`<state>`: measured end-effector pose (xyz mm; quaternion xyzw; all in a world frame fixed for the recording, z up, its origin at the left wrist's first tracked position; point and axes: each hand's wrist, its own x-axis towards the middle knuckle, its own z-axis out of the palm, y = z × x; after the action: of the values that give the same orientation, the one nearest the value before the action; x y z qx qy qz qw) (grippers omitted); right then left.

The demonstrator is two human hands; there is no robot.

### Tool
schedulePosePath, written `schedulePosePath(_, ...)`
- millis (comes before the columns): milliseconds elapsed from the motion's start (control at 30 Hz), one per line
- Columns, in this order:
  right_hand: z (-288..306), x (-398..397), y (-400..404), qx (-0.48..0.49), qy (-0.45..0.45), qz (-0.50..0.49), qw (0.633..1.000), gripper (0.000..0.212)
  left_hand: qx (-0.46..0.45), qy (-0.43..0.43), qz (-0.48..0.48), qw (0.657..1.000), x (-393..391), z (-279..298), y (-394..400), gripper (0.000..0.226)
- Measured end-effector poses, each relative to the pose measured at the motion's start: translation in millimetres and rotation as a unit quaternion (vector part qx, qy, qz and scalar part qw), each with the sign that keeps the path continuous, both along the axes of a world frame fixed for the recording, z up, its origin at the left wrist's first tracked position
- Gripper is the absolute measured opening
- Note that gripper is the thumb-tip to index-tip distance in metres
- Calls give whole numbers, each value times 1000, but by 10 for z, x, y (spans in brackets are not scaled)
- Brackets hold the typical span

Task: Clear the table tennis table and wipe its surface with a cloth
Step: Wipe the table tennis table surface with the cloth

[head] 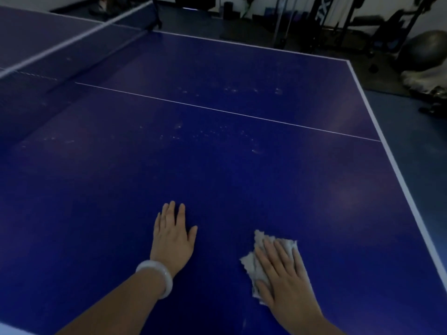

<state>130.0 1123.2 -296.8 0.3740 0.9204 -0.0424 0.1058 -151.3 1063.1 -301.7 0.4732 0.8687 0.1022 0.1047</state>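
The blue table tennis table (217, 165) fills the view, with a thin white centre line and white edge lines. My right hand (283, 274) lies flat with straight fingers on a crumpled pale grey cloth (260, 240), pressing it onto the table near the front right. My left hand (173, 233) rests flat on the bare surface to the left of the cloth, fingers straight; a white bangle sits on that wrist. Faint whitish smudges dot the middle of the surface (217, 136).
The net (72, 42) crosses the far left of the table. Beyond the right edge lie blue floor, a dark exercise ball (425, 52) and gym equipment (350, 20) at the back right.
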Motion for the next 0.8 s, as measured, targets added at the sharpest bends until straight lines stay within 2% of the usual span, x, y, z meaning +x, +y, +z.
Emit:
schedulePosePath(33,12,64,104,-2,-7,18,1000,65,-7,20,-3,1000,-44,0,96,68)
schedulePosePath(100,44,186,366,-2,-27,-17,999,69,-20,49,0,999,-170,2,272,69)
schedulePosePath(200,-51,331,747,28,-44,-180,982,74,-47,39,47,997,-402,-13,477,72)
schedulePosePath(300,-91,188,964,50,-29,-359,931,67,-68,40,87,993,-485,-84,580,74)
schedulePosePath(367,-53,-96,999,46,-14,-420,906,65,-53,66,95,992,-449,-141,601,74)
schedulePosePath(400,-55,-262,1010,51,-14,-401,914,65,-47,68,98,992,-439,-162,612,73)
schedulePosePath(433,-71,-430,992,59,-9,-342,938,65,-47,65,100,992,-439,-173,615,73)
schedulePosePath(500,-52,-713,883,43,6,-151,988,67,-53,61,96,992,-434,-172,580,73)
schedulePosePath(567,-82,-758,931,33,45,-5,998,64,-47,57,97,993,-436,-162,564,76)
schedulePosePath(600,-78,-708,1066,36,38,22,998,66,-42,55,101,992,-440,-155,577,77)
schedulePosePath(667,-96,-541,1541,70,-16,13,997,81,-36,54,103,993,-434,-153,623,77)
schedulePosePath(700,-105,-450,1817,89,-40,-38,995,82,-32,52,103,993,-428,-152,641,77)
schedulePosePath(733,-103,-380,2067,86,-47,-130,987,76,-30,51,104,993,-424,-148,653,76)
schedulePosePath(800,-82,-398,2467,52,-1,-308,950,66,-34,52,104,993,-427,-150,658,74)
